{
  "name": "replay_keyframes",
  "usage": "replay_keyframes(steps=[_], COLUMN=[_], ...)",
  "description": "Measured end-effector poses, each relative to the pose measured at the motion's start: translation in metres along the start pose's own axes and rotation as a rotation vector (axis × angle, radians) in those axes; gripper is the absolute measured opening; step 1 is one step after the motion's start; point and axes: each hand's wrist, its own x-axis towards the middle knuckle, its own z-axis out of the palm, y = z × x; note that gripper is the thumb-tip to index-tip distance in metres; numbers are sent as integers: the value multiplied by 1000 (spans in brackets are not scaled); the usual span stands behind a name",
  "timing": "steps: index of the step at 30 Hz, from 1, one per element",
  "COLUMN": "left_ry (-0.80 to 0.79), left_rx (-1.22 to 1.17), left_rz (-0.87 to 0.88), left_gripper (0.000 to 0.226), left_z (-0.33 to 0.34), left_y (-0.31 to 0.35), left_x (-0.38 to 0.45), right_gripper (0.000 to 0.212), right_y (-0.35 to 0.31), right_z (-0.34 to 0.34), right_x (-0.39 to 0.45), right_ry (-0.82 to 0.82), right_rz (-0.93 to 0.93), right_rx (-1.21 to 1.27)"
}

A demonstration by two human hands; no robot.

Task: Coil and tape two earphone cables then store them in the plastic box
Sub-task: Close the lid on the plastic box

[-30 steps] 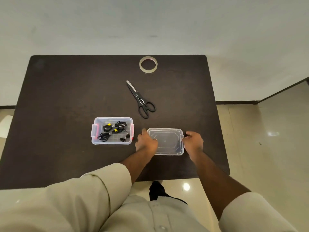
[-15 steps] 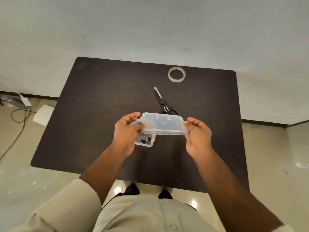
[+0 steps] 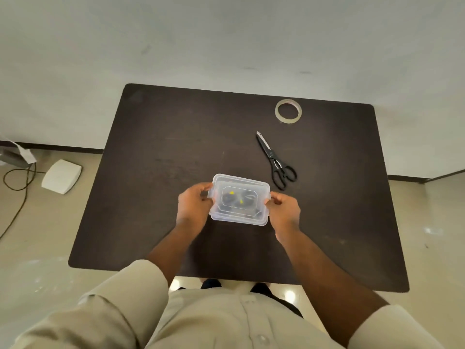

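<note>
— Where's the plastic box [image 3: 261, 217]?
— On the table [image 3: 156, 152]; left hand [image 3: 192, 206] and right hand [image 3: 285, 211] grip its ends.
— Earphones [image 3: 239, 199]?
— Inside, blurred under the lid [image 3: 240, 183]; coils indistinct.

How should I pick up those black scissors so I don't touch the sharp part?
Take the scissors by the black handle loops, the end nearest the person. They lie flat and closed on the table, blades pointing away toward the tape roll. So I'd reach in from the near side, right of the plastic box, probably with fingers through the loops.
</note>
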Motion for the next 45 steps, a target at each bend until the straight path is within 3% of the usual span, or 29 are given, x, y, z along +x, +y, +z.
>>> replay_keyframes(steps=[7, 13, 17, 20, 23, 25, 27, 29, 30, 31, 33, 35, 38, 40, 43, 45], left_ry=[-121, -182, -130, -134, -344, -423, -401, -349, -314, -275, -225, -210, -266, -285, -257, -209], left_rx=[99, 180, 79, -56, -197, -188, -148, -113, -51, 95, 501, 829, 1039, 1022, 776, 603], left_rz=[54, 113, 34, -162, -391, -428, -405, -364, -296, -190, 10, 88, 126, 109, 2, -34], left_gripper=[40, 12, 5, 34, 66, 69, 60, 32, 13, 8, 15, 16, 25, 24, 12, 17], left_z=[2, 3, 3, 3, 0, -1, -3, -5, -6, -4, 6, 16, 28, 25, 16, 17], left_y=[-17, -31, -29, -30, -26, -23, -25, -26, -26, -25, -18, -4, 4, 8, 12, 17], left_x=[9, 18, 23, 31, 44, 49, 52, 48, 44, 40, 29, 16, 14, 18, 21, 22], right_gripper=[13, 13, 20, 26, 40, 35, 25, 13, 9, 12, 26, 26, 24, 26, 25, 18], right_y=[13, 14, 13, 10, 11, 15, 17, 20, 20, 20, 18, 11, 6, 6, 3, -1], right_z=[13, 12, 10, 7, -2, -6, -7, -7, -6, -5, 1, 11, 23, 21, 11, -1], right_x=[1, 1, 6, 13, 18, 18, 18, 19, 19, 19, 17, 7, -2, -3, -4, -3], right_ry=[105, 85, 32, -62, -269, -381, -380, -288, -220, -151, -35, 40, 54, 27, -29, -11], right_rz=[2, 5, 91, 260, 439, 501, 515, 466, 408, 316, 121, 20, -34, -24, -3, -70], right_rx=[-155, -130, -22, 152, 221, 277, 316, 316, 273, 160, -250, -597, -762, -755, -571, -458])
